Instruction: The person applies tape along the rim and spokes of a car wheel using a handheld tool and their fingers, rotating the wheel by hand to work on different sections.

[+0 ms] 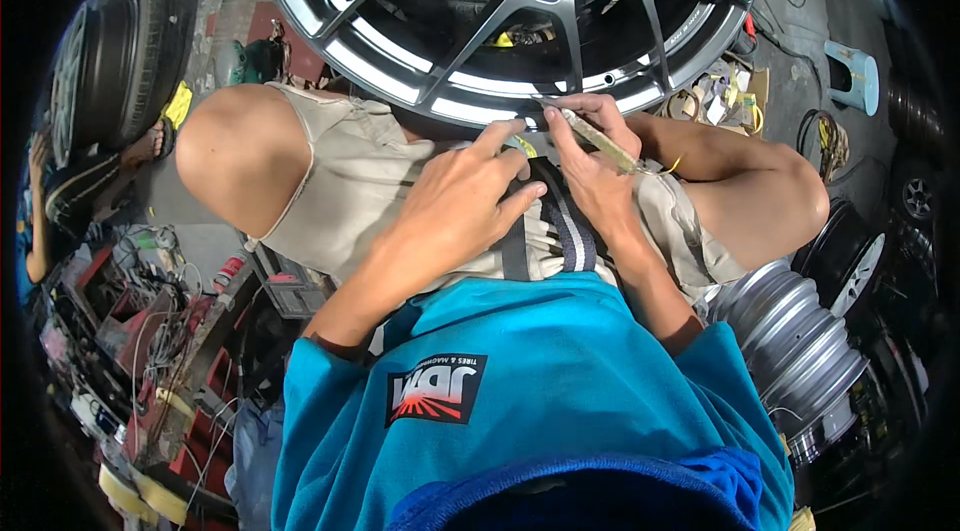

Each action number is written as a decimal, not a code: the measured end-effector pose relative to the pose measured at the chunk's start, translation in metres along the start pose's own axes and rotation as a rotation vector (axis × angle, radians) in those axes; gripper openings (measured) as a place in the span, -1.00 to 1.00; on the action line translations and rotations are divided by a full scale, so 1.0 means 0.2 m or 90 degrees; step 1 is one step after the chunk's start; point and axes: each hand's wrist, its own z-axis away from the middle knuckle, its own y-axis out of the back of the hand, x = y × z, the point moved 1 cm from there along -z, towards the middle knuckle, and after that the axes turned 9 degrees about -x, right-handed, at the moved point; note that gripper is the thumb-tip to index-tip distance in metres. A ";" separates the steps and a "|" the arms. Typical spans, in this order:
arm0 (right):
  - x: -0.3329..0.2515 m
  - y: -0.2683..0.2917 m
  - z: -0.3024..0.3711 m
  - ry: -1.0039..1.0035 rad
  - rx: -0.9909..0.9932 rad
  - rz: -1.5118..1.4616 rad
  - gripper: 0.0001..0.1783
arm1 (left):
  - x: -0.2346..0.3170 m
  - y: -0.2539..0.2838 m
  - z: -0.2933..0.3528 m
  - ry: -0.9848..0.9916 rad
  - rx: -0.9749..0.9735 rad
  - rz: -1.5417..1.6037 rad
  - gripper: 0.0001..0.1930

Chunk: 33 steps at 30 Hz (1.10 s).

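Note:
A grey multi-spoke wheel rim [567, 16] rises in front of my knees, its near edge close to both hands. In my right hand [600, 156] is a slim cutter knife [598, 139] with a worn, dull yellow handle, pinched between thumb and fingers. Its thin dark tip reaches the rim's near lip. My left hand [465, 191] holds nothing; the index finger stretches to the rim's edge just left of the tip, with the thumb apart. Whether that fingertip presses on the rim I cannot tell.
Silver wheel rims [790, 341] lie at my right, below a light blue stool [851, 76]. A cardboard box of scraps [735, 99] stands beyond my right knee. Leftward are a tyre [145, 51], another person's arm [38, 221] and cluttered red equipment [120, 301].

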 end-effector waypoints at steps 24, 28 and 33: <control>0.01 -0.16 -0.09 0.040 -0.053 0.176 -0.84 | -0.14 -0.07 -0.10 0.058 -0.054 -0.047 -0.70; 0.01 -0.16 -0.09 0.025 -0.050 0.173 -0.85 | -0.15 -0.08 -0.09 0.054 -0.057 -0.046 -0.71; -0.01 -0.15 -0.09 0.009 -0.064 0.171 -0.85 | -0.15 -0.09 -0.09 0.045 -0.049 -0.040 -0.71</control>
